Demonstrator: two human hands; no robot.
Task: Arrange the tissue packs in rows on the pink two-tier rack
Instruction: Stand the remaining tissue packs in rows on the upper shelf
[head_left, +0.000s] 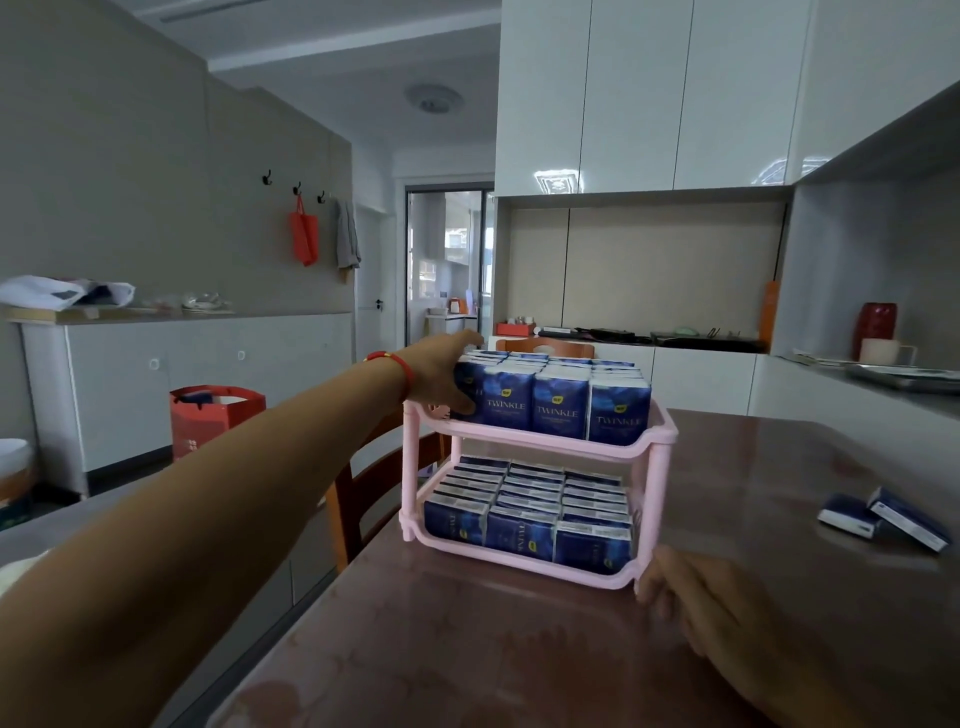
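Fingers (464, 402) of left hand (441, 374) gripping TWINKLE tissue packs (558, 402), right hand (691, 597) relaxed

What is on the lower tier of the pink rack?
The lower tier holds blue tissue packs standing in three rows front to back. Only the front faces and tops show; the upper tier hides the rearmost packs.
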